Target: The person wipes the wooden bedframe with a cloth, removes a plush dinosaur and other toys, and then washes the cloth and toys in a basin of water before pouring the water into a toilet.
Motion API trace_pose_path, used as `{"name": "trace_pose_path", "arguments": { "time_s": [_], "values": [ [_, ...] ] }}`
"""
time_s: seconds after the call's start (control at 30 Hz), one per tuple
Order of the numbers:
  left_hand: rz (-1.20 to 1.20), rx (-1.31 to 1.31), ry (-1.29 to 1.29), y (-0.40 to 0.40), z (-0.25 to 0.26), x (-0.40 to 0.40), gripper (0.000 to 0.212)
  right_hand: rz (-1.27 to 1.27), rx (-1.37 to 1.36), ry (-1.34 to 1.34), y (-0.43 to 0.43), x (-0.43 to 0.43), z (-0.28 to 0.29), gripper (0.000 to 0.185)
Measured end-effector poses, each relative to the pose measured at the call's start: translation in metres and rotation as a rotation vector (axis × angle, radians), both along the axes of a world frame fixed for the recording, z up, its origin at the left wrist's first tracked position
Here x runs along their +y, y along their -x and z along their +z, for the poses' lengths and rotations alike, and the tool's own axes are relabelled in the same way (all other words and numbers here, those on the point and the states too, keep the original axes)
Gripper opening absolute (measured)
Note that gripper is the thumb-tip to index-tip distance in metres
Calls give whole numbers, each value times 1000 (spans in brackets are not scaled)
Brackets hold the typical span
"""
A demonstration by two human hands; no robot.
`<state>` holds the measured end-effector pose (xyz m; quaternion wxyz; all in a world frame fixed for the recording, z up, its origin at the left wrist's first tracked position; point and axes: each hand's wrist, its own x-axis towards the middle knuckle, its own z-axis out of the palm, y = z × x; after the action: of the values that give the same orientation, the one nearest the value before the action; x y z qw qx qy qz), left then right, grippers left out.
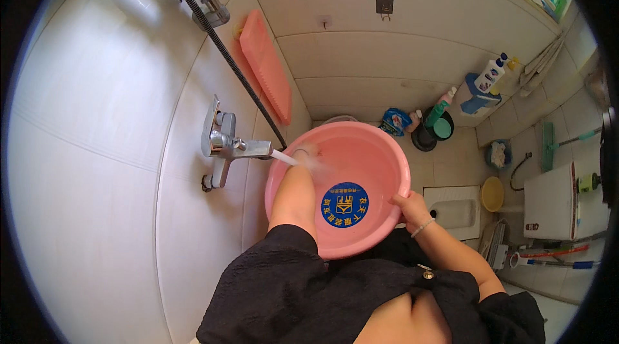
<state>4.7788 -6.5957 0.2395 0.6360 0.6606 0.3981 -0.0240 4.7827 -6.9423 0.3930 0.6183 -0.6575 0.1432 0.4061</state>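
A large pink plastic basin (372, 150) is before me, with a round blue sticker bearing yellow writing on its inner bottom. My right hand (411, 208) grips the basin's right rim, thumb over the edge; a beaded bracelet circles that wrist. My left arm reaches into the basin's left side, under a stream of water (284, 157). At its end my left hand (307, 148) is blurred by splashing near the far left wall, and its fingers cannot be made out. The water pours from a chrome wall faucet (251, 149) left of the basin.
A black shower hose (232, 61) runs down beside a pink washboard (266, 68) on the wall. Behind the basin stand a blue detergent bag (396, 121) and a black bucket (425, 138) with bottles. On the right are a squat toilet (454, 213) and a yellow bowl (492, 194).
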Motion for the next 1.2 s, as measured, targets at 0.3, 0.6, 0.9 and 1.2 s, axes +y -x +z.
{"name": "trace_pose_path", "arguments": {
  "time_s": [0.3, 0.6, 0.9, 1.2],
  "values": [
    [-822, 108, -1005, 11, 20, 18, 17, -38, -13, -16, -8, -4, 9, 31],
    [-586, 32, -1023, 90, 61, 30, 42, 17, 84, 33, -33, -7, -5, 32],
    [134, -86, 800, 182, 23, 7, 43, 331, -105, 114, -82, -4, 15, 38],
    [592, -127, 487, 203, 53, -90, 38, 738, -599, 141, -70, 172, -24, 33]
  ]
}}
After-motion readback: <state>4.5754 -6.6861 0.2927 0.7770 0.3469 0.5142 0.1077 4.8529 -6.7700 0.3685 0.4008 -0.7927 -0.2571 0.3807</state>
